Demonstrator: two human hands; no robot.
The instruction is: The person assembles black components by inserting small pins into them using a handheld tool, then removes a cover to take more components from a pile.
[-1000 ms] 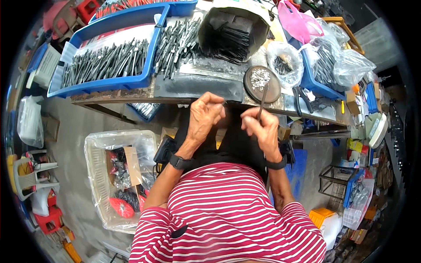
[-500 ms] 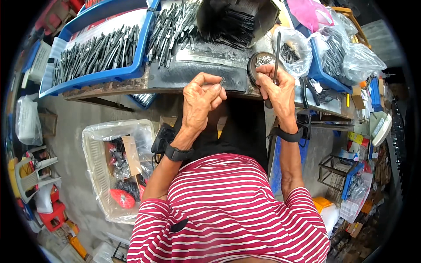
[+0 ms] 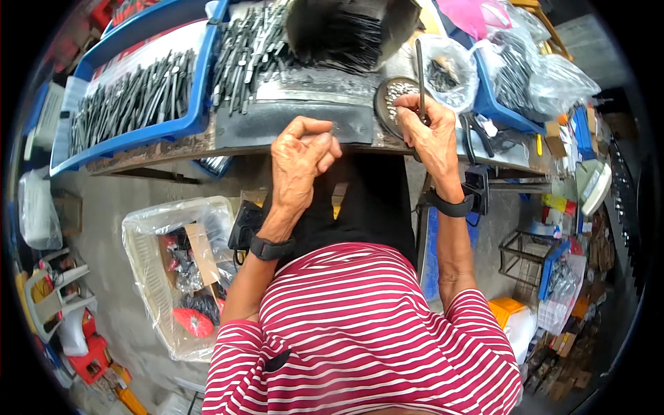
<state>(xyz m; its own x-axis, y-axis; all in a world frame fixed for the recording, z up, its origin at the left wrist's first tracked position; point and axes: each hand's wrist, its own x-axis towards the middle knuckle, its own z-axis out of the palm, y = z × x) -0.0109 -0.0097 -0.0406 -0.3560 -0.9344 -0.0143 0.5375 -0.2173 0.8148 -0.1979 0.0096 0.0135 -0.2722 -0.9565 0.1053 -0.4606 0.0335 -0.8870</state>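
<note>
My left hand [image 3: 299, 162] is closed in a pinch in front of the table edge. At its fingertips shows a tiny dark piece, too small to name. My right hand [image 3: 434, 138] is closed round a thin dark rod-shaped tool [image 3: 421, 69], which stands up past the fingers. Its thumb and fingertips lie at the near rim of a round dish [image 3: 379, 104] holding small silvery metal parts [image 3: 400, 90]. Whether they pinch one of these parts I cannot tell. A dark flat plate [image 3: 290, 124] lies on the table just beyond my left hand.
Left on the table, a blue tray [image 3: 155, 131] holds many slim dark metal pieces; more lie in a loose pile [image 3: 245, 62]. A dark open container [image 3: 339, 34], a plastic bag [image 3: 463, 76] and another blue tray [image 3: 494, 104] stand beyond. Black-handled pliers [image 3: 477, 135] lie right.
The view has shifted a little, so the table sits further left. My right fingertips have moved in toward the dish, the rod still in that hand. My left hand stays pinched.
</note>
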